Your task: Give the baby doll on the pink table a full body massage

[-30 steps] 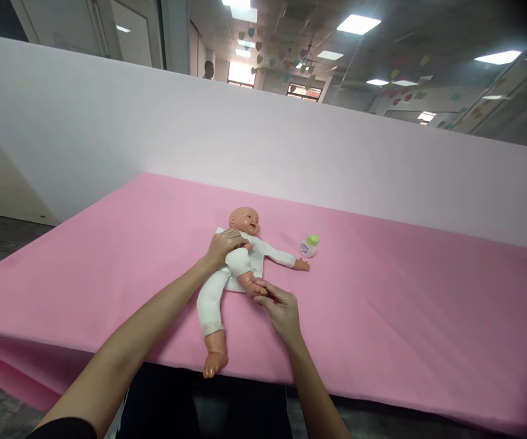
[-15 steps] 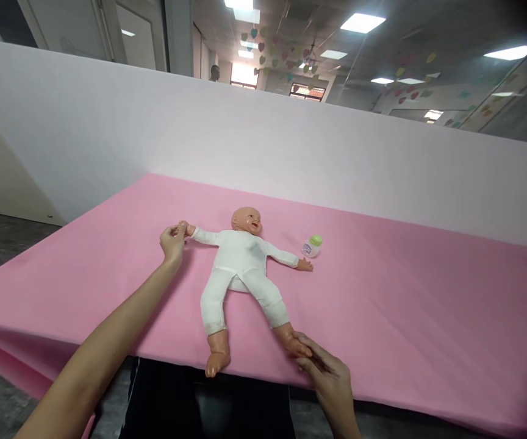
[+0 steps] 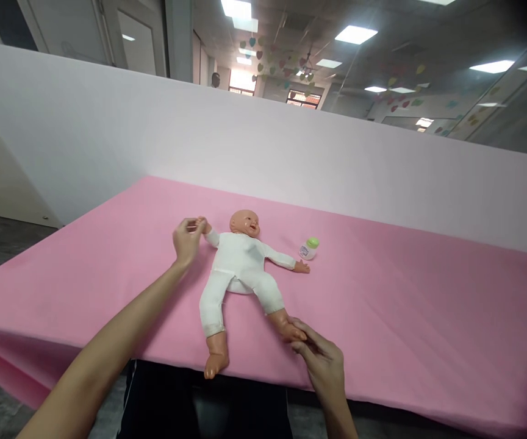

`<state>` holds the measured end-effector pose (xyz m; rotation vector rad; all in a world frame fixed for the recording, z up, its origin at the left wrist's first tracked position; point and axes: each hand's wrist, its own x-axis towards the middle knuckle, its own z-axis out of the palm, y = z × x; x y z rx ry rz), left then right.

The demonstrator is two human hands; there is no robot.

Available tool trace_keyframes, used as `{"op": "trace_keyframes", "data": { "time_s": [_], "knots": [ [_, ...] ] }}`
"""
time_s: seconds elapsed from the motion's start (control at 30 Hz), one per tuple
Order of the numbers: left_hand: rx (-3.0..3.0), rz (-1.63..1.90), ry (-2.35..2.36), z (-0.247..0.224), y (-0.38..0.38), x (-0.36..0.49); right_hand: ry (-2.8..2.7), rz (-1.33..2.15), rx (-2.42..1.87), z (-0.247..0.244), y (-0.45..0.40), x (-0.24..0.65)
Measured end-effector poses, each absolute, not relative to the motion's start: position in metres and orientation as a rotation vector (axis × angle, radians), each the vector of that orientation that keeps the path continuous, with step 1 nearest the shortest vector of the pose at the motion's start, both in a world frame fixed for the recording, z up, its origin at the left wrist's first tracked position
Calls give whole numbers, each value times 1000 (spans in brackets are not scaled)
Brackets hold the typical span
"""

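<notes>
A baby doll [image 3: 240, 256] in a white body suit lies on its back on a pink-covered table [image 3: 396, 323], its head toward the far side. My left hand [image 3: 187, 239] pinches the doll's hand at the left, and that doll arm is bent up close to its shoulder. Down at the near edge, my right hand [image 3: 322, 360] grips the doll's foot on the right side, thumb below and fingers above. The doll's other arm stretches out to the right, and its other leg reaches the table's front edge.
A small clear jar with a green lid [image 3: 309, 248] stands just beyond the doll's outstretched hand. Behind the table runs a white partition [image 3: 254, 152]. The pink cloth hangs over the front edge, above my dark-clad legs [image 3: 167, 402].
My left hand has moved right and slightly up, bending the doll's arm toward its shoulder. My right hand has pushed the doll's foot a little up and left, bending that leg.
</notes>
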<state>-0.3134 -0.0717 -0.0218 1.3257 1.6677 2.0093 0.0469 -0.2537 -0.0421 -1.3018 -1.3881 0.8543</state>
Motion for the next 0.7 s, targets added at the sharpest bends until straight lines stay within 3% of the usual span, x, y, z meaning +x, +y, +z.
{"op": "trace_keyframes", "data": {
  "time_s": [0.17, 0.3, 0.57, 0.7],
  "knots": [
    [2230, 1661, 1544, -24, -67, -262, -1408, 916, -1204, -15, -225, 12],
    [2568, 1478, 1467, -37, -63, -245, -1443, 979, -1134, -7, -202, -17],
    [2575, 1406, 1333, -45, -66, -252, -1417, 1028, -1127, -21, -186, -38],
    [2324, 1588, 1475, -36, -69, -256, -1390, 1000, -1157, -16, -203, -20]
  ]
}}
